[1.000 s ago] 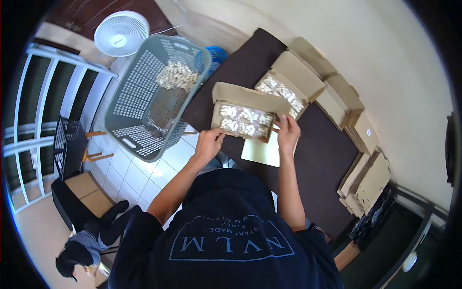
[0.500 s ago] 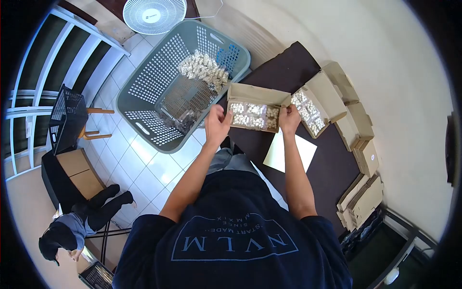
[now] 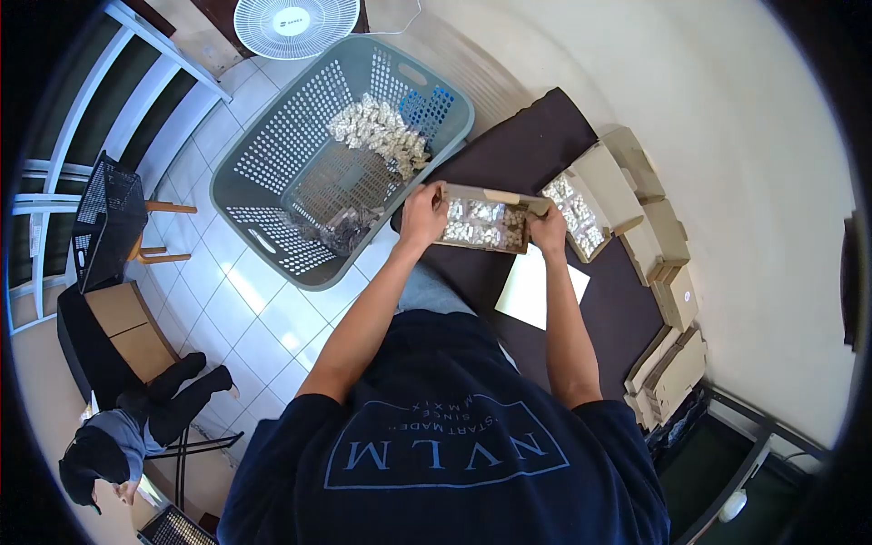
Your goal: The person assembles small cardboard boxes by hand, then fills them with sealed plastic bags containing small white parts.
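Between my hands is a shallow cardboard box (image 3: 486, 242) with several small clear packets of pale pieces inside. My left hand (image 3: 424, 216) grips its left end, fingers curled over the corner. At the right end my right hand (image 3: 548, 229) holds the other corner. The box's lid flap stands partly raised along the far side. Close to my right hand, a second open box (image 3: 610, 186) holds similar packets on the dark table (image 3: 518, 136). A white sheet (image 3: 536, 295) lies below the held box, partly under my right forearm.
A large grey-green basket (image 3: 263, 154) with a heap of packets (image 3: 381, 132) stands at the left of the table. More cardboard boxes (image 3: 656, 241) line the wall side, with flattened ones (image 3: 668, 377) nearer. A white fan (image 3: 295, 23) is beyond; another person (image 3: 118, 445) is at lower left.
My left hand has closed onto the box's left end. The lid flap has tipped lower over the box. The view has shifted slightly.
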A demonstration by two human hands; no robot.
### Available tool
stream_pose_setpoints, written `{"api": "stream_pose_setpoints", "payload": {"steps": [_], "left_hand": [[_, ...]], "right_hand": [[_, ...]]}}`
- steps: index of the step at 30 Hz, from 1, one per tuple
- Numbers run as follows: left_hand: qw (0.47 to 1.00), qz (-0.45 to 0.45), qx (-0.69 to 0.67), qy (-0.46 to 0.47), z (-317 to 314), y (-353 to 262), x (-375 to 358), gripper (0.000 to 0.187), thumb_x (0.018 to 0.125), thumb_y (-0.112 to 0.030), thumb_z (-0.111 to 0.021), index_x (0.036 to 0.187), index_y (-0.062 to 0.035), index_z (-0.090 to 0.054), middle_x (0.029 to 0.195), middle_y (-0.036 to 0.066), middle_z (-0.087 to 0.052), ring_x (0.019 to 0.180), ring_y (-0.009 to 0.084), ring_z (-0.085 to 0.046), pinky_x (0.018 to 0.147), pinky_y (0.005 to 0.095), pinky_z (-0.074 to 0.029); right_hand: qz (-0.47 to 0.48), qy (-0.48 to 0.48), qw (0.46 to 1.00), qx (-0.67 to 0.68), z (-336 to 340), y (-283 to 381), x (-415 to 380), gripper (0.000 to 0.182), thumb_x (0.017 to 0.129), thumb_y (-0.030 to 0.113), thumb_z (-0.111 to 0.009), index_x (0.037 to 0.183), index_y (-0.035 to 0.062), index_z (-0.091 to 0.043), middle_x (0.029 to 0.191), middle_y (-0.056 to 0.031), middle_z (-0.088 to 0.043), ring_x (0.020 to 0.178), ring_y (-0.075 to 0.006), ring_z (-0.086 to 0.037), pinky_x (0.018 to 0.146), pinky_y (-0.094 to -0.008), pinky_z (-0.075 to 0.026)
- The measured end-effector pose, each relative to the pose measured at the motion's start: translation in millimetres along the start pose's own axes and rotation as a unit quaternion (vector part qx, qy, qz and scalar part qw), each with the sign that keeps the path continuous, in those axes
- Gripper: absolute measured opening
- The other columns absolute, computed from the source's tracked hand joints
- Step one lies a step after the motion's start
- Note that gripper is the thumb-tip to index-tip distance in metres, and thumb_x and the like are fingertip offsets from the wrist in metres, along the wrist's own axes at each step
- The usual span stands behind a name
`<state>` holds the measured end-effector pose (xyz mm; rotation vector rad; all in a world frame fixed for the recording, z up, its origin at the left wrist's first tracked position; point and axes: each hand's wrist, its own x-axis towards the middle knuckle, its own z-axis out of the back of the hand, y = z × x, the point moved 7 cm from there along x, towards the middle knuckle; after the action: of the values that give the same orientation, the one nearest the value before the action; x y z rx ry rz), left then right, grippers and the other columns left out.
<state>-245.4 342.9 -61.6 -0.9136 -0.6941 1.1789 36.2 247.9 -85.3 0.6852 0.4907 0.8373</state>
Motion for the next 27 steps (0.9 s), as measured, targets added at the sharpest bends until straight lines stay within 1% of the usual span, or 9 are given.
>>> {"api": "stream_pose_setpoints", "payload": {"steps": [3, 5, 11, 15, 16, 20, 23, 25, 27], "left_hand": [[0.999, 0.004, -0.033, 0.017, -3.5, 11.1, -8.5, 0.039, 0.078, -0.002, -0.062, 0.117, -0.0043, -0.064, 0.091, 0.016, -0.057, 0.085, 0.0341, -0.060, 0.080, 0.0406, -0.049], [0.998, -0.064, 0.010, -0.022, 0.4, 4.8, -13.3, 0.041, 0.080, -0.001, -0.061, 0.121, -0.0058, -0.061, 0.091, 0.013, -0.057, 0.084, 0.0286, -0.060, 0.075, 0.0351, -0.049], [0.996, -0.082, -0.013, 0.009, -0.9, 7.9, -25.9, 0.049, 0.079, 0.002, -0.060, 0.127, -0.0070, -0.057, 0.106, 0.016, -0.054, 0.095, 0.0325, -0.057, 0.082, 0.0385, -0.048], [0.995, -0.084, 0.006, 0.048, -0.7, 17.9, -33.2, 0.056, 0.079, 0.003, -0.059, 0.133, -0.0079, -0.051, 0.113, 0.018, -0.050, 0.106, 0.0371, -0.052, 0.094, 0.0426, -0.044], [0.992, -0.104, -0.001, 0.072, -0.3, 16.2, -34.8, 0.059, 0.079, 0.004, -0.057, 0.136, -0.0090, -0.047, 0.116, 0.019, -0.048, 0.107, 0.0379, -0.051, 0.094, 0.0434, -0.043], [0.981, -0.164, 0.037, 0.099, 3.3, 11.2, -46.0, 0.067, 0.081, 0.005, -0.052, 0.144, -0.0116, -0.037, 0.121, 0.020, -0.046, 0.110, 0.0404, -0.049, 0.096, 0.0459, -0.042], [0.979, -0.128, 0.084, 0.132, -1.8, 19.2, -46.2, 0.069, 0.081, 0.004, -0.051, 0.146, -0.0132, -0.035, 0.122, 0.021, -0.044, 0.111, 0.0415, -0.048, 0.096, 0.0480, -0.041], [0.980, -0.107, 0.078, 0.145, -2.6, 16.4, -44.4, 0.072, 0.081, 0.004, -0.051, 0.148, -0.0145, -0.032, 0.119, 0.021, -0.044, 0.109, 0.0417, -0.050, 0.094, 0.0474, -0.043], [0.979, -0.013, 0.075, 0.189, -4.6, 17.3, -43.3, 0.074, 0.081, 0.004, -0.050, 0.149, -0.0160, -0.031, 0.116, 0.020, -0.044, 0.105, 0.0410, -0.052, 0.091, 0.0459, -0.045]], "right_hand": [[0.014, 0.012, 1.000, 0.007, 2.5, 2.0, -12.4, 0.025, 0.077, 0.004, -0.067, 0.101, 0.0013, -0.063, 0.094, -0.0176, -0.070, 0.093, -0.0347, -0.067, 0.082, -0.0387, -0.052], [0.049, 0.009, 0.999, 0.021, 6.4, 10.1, -15.6, 0.026, 0.075, 0.000, -0.067, 0.101, 0.0015, -0.063, 0.096, -0.0175, -0.069, 0.092, -0.0344, -0.066, 0.082, -0.0379, -0.051], [0.152, 0.001, 0.988, -0.037, 8.8, 24.5, -30.6, 0.033, 0.073, -0.002, -0.069, 0.104, 0.0029, -0.061, 0.092, -0.0167, -0.064, 0.090, -0.0374, -0.062, 0.082, -0.0417, -0.049], [0.169, 0.056, 0.974, -0.142, 12.3, 32.4, -46.9, 0.056, 0.069, 0.003, -0.077, 0.121, 0.0051, -0.054, 0.110, -0.0193, -0.057, 0.101, -0.0381, -0.057, 0.089, -0.0432, -0.048], [0.113, 0.118, 0.977, -0.138, 12.8, 30.5, -50.6, 0.071, 0.067, 0.010, -0.082, 0.130, 0.0083, -0.050, 0.123, -0.0201, -0.050, 0.113, -0.0382, -0.053, 0.095, -0.0429, -0.046], [0.144, 0.191, 0.965, -0.111, 26.7, 52.6, -67.0, 0.076, 0.064, 0.025, -0.088, 0.129, 0.0090, -0.052, 0.135, -0.0211, -0.043, 0.129, -0.0393, -0.042, 0.105, -0.0443, -0.041], [0.233, 0.193, 0.941, -0.154, 26.7, 91.8, -71.5, 0.070, 0.063, 0.031, -0.088, 0.121, 0.0075, -0.058, 0.140, -0.0213, -0.040, 0.130, -0.0393, -0.041, 0.107, -0.0435, -0.039], [0.227, 0.211, 0.944, -0.116, 12.8, 96.3, -60.4, 0.062, 0.064, 0.034, -0.086, 0.114, 0.0073, -0.061, 0.145, -0.0215, -0.036, 0.134, -0.0415, -0.035, 0.110, -0.0497, -0.033], [0.294, 0.238, 0.911, -0.164, -9.8, 96.4, -55.7, 0.059, 0.064, 0.033, -0.086, 0.113, 0.0094, -0.061, 0.146, -0.0210, -0.036, 0.137, -0.0439, -0.030, 0.111, -0.0578, -0.027]]}}
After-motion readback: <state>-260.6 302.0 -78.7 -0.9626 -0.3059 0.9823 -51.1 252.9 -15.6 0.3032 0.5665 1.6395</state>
